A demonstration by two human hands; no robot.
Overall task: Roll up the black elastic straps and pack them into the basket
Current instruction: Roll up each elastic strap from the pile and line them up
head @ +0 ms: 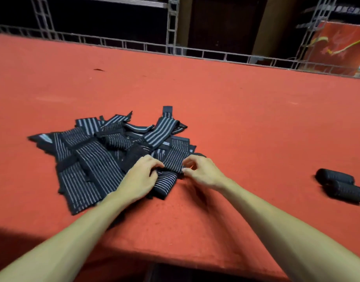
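Observation:
A loose pile of black elastic straps with thin pale stripes lies on the red table, left of centre. At the pile's near right edge, my left hand and my right hand both pinch one strap between fingertips, one hand on each side of it. Two rolled straps lie side by side at the far right of the table. No basket is in view.
The red felt surface stretches wide on all sides of the pile. A metal truss rail runs along the far edge. The near table edge is close below my forearms. A red banner stands at the back right.

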